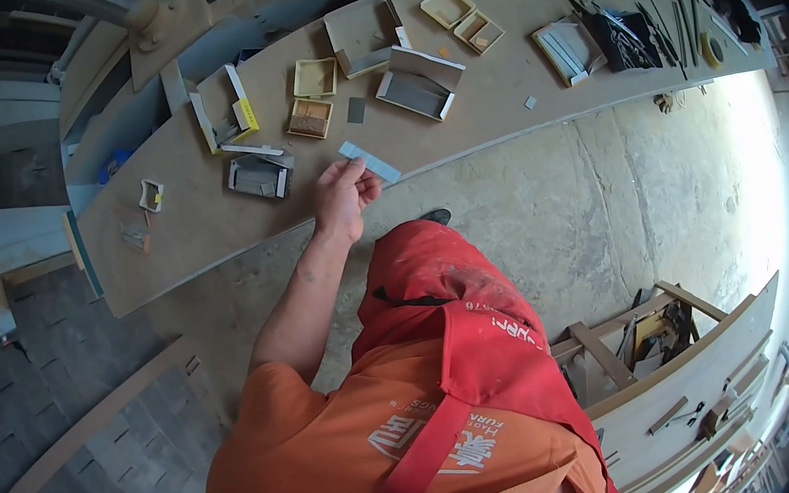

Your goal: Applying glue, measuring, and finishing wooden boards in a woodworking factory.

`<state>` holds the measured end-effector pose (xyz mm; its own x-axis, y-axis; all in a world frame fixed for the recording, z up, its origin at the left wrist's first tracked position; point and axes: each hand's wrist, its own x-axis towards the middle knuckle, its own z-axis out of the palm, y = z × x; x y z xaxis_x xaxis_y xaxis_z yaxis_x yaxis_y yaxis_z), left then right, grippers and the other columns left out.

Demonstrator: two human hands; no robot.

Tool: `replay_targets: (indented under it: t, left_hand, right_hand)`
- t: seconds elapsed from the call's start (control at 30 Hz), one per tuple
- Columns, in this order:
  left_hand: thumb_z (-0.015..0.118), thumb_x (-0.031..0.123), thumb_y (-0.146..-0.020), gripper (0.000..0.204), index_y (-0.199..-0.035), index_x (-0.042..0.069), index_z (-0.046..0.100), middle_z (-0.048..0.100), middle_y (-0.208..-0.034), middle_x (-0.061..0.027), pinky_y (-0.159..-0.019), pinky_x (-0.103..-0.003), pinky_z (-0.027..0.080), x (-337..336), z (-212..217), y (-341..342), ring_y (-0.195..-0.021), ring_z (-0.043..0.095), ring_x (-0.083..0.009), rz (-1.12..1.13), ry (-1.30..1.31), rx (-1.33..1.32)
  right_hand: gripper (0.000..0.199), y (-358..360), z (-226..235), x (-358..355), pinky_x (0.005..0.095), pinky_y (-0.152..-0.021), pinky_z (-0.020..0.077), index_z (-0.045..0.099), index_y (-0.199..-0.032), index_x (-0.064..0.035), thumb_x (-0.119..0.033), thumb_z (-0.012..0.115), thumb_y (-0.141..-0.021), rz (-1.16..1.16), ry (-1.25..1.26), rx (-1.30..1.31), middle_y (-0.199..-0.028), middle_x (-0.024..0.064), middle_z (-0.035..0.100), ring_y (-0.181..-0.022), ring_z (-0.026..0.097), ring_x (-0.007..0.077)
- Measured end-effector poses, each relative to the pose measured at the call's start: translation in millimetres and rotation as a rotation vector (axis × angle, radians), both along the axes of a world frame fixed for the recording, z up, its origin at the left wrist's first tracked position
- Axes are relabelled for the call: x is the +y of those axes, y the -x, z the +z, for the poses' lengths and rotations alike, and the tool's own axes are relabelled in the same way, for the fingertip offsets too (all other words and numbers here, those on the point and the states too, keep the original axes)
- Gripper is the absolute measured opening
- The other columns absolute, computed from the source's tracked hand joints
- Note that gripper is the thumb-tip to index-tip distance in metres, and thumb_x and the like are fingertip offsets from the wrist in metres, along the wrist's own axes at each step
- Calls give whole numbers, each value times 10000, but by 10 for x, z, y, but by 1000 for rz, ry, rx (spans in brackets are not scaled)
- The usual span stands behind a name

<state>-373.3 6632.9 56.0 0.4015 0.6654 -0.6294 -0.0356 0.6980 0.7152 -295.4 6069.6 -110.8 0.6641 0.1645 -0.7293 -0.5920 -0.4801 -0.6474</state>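
My left hand [344, 198] reaches over the near edge of a long tan workbench [483, 83]. Between thumb and fingers it pinches one end of a flat, pale blue strip [375, 164], whose exact kind I cannot make out. Just left of the hand sits an open box with grey contents [258, 177]. Beyond the strip lies a small dark grey rectangular piece [356, 111]. Farther back are a lidded box with brown contents [310, 117] and an open carton with a grey inside [417, 92]. My right hand is out of the picture.
A yellow-edged carton [225, 114] and a cream two-part case [463, 17] stand on the bench. Thin rods and a dark pouch [626, 40] lie at its right. A wooden frame with scraps [654, 336] stands behind on the right. A shoe [437, 216] is on the concrete floor.
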Motion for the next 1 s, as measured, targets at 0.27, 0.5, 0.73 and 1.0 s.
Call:
replay_targets:
  t: [0.27,0.5,0.73,1.0]
  left_hand:
    - [701,202,-999,143,-949,75,656,676,-746,-44,-489,-280,497,679,210,973,-568,640,-146,344,-241,293]
    - [688,236,-1000,181,-923,74,665,678,-725,-35,-442,-269,456,1229,319,1236,-531,607,-119,358,-274,529]
    - [677,261,-1003,210,-895,81,666,665,-703,-20,-428,-262,432,1255,184,1069,-516,580,-107,186,-296,717]
    - [740,242,-951,185,-911,65,704,670,-741,-47,-475,-268,457,1266,-92,865,-560,593,-124,55,-241,668]
  right_hand:
    - [324,-120,-179,-583,289,-761,548,752,-1071,19,-301,731,-1029,37,128,-26,-878,34,743,-819,655,105]
    - [375,-176,193,-237,306,-792,561,753,-1133,51,-304,735,-1014,2,206,30,-948,66,778,-859,682,134]
    - [405,192,-265,-171,331,-827,562,754,-1171,31,-337,732,-1005,83,220,6,-1010,104,799,-908,709,160]
    - [418,686,-802,-751,347,-850,562,758,-1175,13,-364,730,-998,289,478,-70,-1035,125,804,-943,724,175]
